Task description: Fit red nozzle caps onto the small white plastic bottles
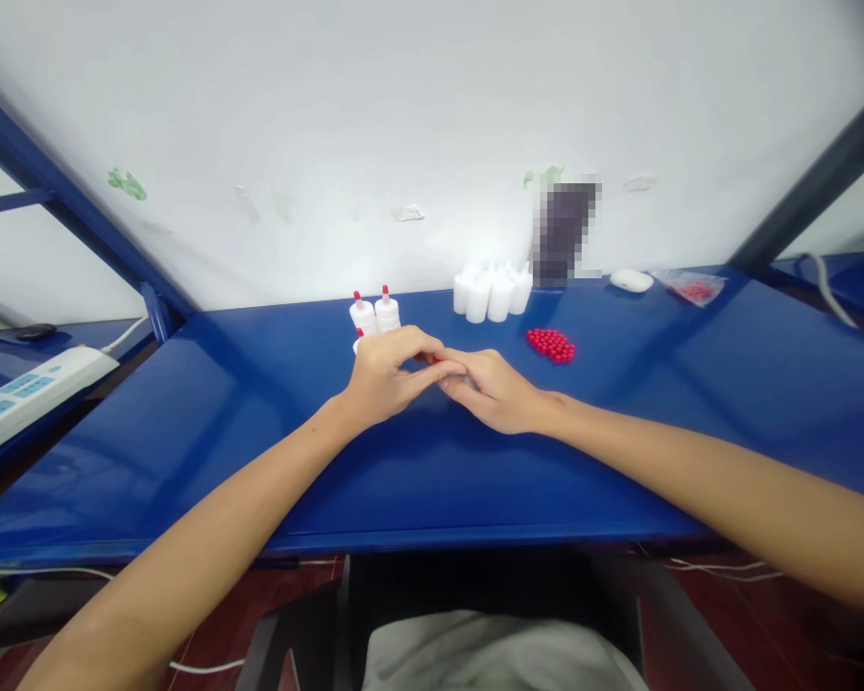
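My left hand [395, 376] and my right hand [495, 392] meet above the middle of the table, fingers closed and touching. A small red cap [437, 361] shows between the left thumb and forefinger. Whatever else lies within the joined fingers is hidden, so I cannot make out what the right hand grips. Just behind the left hand stand white squeeze bottles with red tips [387, 313]; one is partly covered by that hand. Beyond the right hand are several white bottles without red tips [477, 297] and a pile of small red caps [550, 345].
The blue table [475, 489] runs back to a white wall. At its back right lie a white mouse [631, 280] and a clear bag with red pieces [691, 288]. A dark pixelated object [565, 230] leans there. On the left is a white power strip [36, 393].
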Demonstrator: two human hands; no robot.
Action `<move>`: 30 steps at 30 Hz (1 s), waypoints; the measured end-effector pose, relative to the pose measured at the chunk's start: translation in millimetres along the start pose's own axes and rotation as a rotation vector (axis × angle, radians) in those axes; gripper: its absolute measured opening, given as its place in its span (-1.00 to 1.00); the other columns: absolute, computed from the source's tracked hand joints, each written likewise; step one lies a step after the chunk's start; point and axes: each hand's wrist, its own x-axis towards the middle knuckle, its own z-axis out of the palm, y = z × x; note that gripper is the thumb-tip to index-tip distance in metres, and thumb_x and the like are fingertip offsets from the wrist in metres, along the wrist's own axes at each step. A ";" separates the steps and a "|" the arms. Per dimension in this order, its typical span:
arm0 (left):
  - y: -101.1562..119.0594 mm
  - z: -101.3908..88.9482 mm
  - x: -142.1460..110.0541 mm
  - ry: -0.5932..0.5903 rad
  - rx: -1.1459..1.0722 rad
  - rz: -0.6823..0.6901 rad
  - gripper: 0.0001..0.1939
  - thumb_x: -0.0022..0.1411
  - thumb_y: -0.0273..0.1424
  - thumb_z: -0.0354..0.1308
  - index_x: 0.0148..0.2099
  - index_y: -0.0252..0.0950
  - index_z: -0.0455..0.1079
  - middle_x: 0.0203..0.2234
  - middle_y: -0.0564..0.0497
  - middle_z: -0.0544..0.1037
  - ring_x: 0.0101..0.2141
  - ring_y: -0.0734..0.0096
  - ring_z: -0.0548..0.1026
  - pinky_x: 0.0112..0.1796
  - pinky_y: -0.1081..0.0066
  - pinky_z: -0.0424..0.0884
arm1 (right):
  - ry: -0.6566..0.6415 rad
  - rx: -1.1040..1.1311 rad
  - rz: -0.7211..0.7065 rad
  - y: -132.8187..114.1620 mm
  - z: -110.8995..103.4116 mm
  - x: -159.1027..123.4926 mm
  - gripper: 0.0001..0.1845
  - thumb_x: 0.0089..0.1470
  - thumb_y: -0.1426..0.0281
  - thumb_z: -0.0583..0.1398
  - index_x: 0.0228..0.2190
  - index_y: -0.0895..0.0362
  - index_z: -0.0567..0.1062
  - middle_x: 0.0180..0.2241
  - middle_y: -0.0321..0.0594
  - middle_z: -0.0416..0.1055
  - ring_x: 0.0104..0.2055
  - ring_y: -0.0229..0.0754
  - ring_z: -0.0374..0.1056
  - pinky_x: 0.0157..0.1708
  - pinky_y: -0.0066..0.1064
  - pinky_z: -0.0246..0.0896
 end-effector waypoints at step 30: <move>-6.6 0.1 -3.9 -0.208 0.013 0.114 -0.82 0.20 -0.59 0.11 -0.15 -0.31 0.43 -0.31 -0.04 0.50 -0.31 0.43 0.46 -0.28 0.42 0.44 | 0.154 0.211 0.100 3.5 -1.2 6.6 -0.76 0.19 0.32 0.04 -0.50 0.10 0.23 -0.50 -0.36 0.17 -0.43 -0.25 0.10 -0.38 -0.39 0.00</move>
